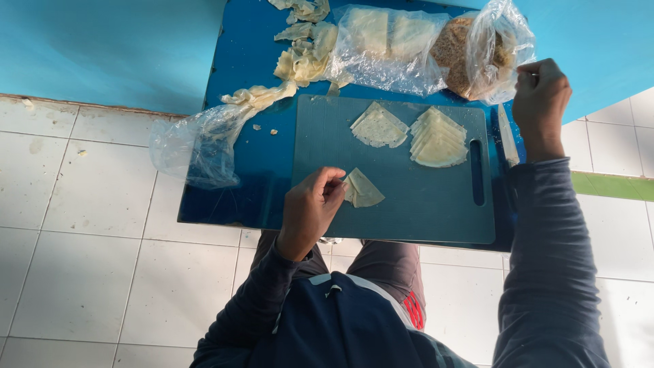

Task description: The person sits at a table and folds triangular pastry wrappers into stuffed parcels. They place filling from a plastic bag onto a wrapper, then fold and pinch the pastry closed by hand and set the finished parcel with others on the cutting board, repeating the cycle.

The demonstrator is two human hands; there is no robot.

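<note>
My left hand (310, 210) pinches the corner of a folded triangular pastry sheet (364, 189) lying on the near left part of a grey-blue cutting board (415, 208). Farther back on the board lie a perforated triangle of sheets (379, 127) and a fanned stack of triangular sheets (439, 138). My right hand (540, 102) is closed at the edge of a clear plastic bag (501, 41) that holds a round brown crumbly mass (458, 51), beyond the board's right end. A knife (507, 136) lies just right of the board, below that hand.
The board sits on a small blue table (248, 136). Behind it lie a clear bag of pale square sheets (385, 44) and crumpled dough scraps (300, 58). An empty clear bag (197, 146) hangs off the table's left edge. White floor tiles and a blue wall surround it.
</note>
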